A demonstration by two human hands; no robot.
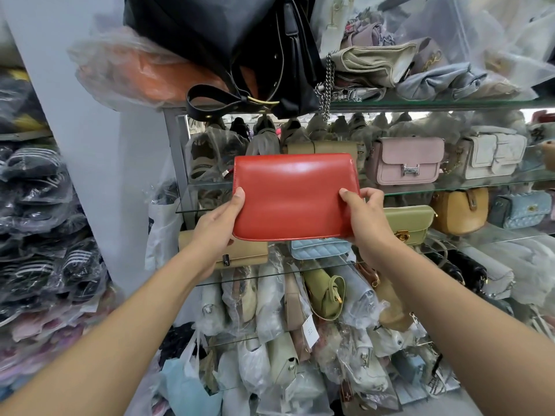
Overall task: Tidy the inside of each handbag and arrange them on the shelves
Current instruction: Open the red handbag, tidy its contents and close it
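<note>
A glossy red handbag (292, 195) is held up in front of the glass shelves, its plain back side facing me. My left hand (217, 228) grips its lower left edge, thumb on the near face. My right hand (365, 222) grips its lower right edge the same way. The bag's clasp and inside are hidden. Behind it, a glass shelf (450, 186) carries a tan bag (324, 147), a pink bag (407, 160) and a white bag (494, 156). The shelf below holds a beige bag (249, 255), a light blue quilted bag (319, 249) and a green bag (410, 222).
A large black bag (240, 46) with dangling straps hangs overhead. The top glass shelf (420, 100) is piled with bags in plastic. Wrapped bags fill the lower shelves (285, 310). Stacks of bagged goods (42, 220) stand at the left beside a white pillar (99, 145).
</note>
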